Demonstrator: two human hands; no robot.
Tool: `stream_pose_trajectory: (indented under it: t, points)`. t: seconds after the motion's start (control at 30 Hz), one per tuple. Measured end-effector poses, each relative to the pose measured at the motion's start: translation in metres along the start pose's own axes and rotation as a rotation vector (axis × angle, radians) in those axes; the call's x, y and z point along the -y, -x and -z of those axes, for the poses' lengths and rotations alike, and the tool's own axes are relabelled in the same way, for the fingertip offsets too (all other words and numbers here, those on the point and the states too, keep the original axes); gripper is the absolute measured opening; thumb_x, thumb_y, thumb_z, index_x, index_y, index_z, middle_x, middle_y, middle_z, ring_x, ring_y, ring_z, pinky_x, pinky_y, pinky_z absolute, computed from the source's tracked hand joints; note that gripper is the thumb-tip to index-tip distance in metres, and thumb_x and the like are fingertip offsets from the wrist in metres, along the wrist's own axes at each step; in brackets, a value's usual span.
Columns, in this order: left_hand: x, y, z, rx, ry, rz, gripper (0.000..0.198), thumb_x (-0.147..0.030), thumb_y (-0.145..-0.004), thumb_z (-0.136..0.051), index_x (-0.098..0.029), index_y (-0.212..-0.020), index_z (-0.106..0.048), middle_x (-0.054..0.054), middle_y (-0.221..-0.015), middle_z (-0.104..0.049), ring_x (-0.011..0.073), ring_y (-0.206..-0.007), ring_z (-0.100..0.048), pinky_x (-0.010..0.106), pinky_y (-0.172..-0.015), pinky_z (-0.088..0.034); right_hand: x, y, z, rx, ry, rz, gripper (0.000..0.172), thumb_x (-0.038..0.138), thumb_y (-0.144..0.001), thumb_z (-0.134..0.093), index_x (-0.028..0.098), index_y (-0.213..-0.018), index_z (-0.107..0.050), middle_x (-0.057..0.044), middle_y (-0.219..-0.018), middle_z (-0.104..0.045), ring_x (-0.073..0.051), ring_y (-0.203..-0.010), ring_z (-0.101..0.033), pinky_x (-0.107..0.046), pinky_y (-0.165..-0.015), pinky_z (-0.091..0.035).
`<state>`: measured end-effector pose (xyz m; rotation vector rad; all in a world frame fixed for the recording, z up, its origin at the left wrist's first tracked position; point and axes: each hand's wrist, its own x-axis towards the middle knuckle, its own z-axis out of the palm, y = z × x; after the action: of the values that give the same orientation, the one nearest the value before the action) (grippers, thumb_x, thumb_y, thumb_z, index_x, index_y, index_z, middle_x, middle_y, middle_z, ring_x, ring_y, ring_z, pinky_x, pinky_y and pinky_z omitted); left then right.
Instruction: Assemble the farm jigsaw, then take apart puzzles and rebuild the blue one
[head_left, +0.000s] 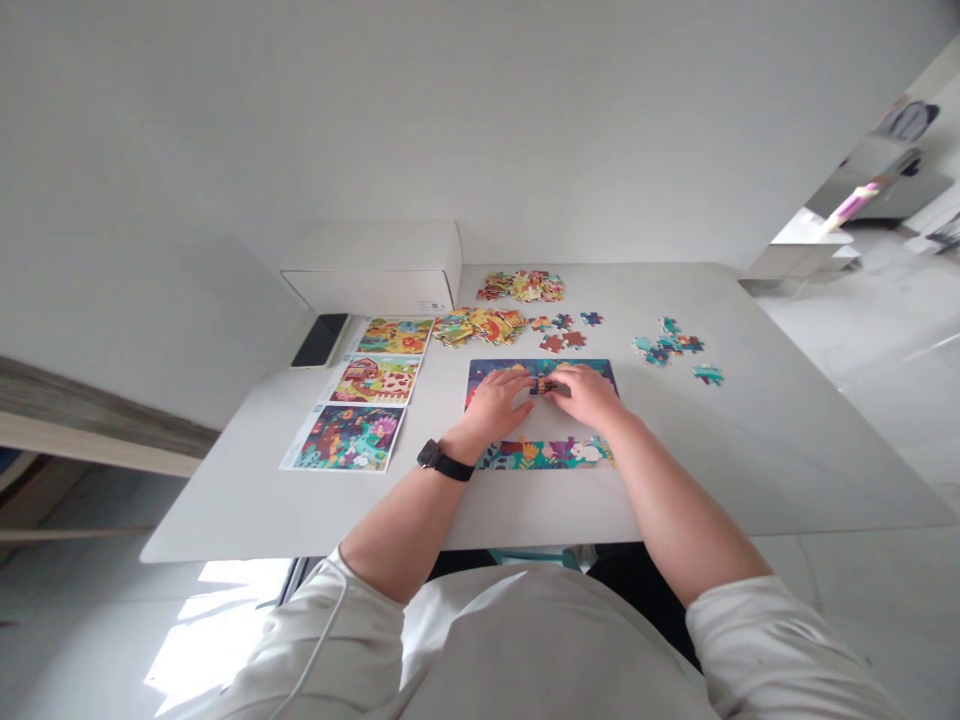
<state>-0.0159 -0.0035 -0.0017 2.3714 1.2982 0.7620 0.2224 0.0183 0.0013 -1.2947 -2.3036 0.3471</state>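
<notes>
A partly assembled jigsaw puzzle (600, 368) lies in front of me, its dark blue upper rows apart from a colourful bottom strip (551, 455) with a white rabbit. Between them shows a pale gap. My left hand (499, 402), with a black watch on its wrist, rests on the left of the upper rows, fingers stretched out and thumb apart. From the right, my right hand (586, 396) has its fingers closed on a small puzzle piece (543, 386) at the lower edge of those rows. The fingers partly cover that piece.
Loose puzzle pieces lie in piles behind the puzzle (480, 326), at the back (521, 286) and at the right (667, 345). Three picture sheets (349, 440) lie at the left, beside a phone (320, 340). A white box (371, 270) stands against the wall.
</notes>
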Motion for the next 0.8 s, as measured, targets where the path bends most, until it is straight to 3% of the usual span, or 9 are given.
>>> stream_pose_trajectory:
  t: [0.27, 0.8]
  points:
    - [0.0, 0.0, -0.006, 0.044, -0.019, 0.003, 0.04, -0.026, -0.094, -0.069, -0.024, -0.134, -0.074, 0.012, -0.144, -0.072, 0.033, -0.14, -0.062, 0.057, -0.127, -0.04, -0.002, -0.003, -0.003, 0.01, 0.036, 0.04, 0.025, 0.02, -0.092, -0.08, 0.027, -0.116, -0.082, -0.008, -0.12, -0.08, -0.028, -0.115, -0.072, -0.047, -0.11, -0.053]
    - [0.002, 0.001, -0.009, 0.057, -0.027, 0.014, 0.041, -0.026, -0.091, -0.073, -0.024, -0.132, -0.077, 0.013, -0.156, -0.064, 0.0356, -0.148, -0.056, 0.06, -0.13, -0.036, -0.011, 0.0, -0.011, -0.04, 0.093, 0.001, 0.026, 0.022, -0.093, -0.078, 0.03, -0.117, -0.086, -0.008, -0.132, -0.075, -0.031, -0.122, -0.066, -0.051, -0.113, -0.054]
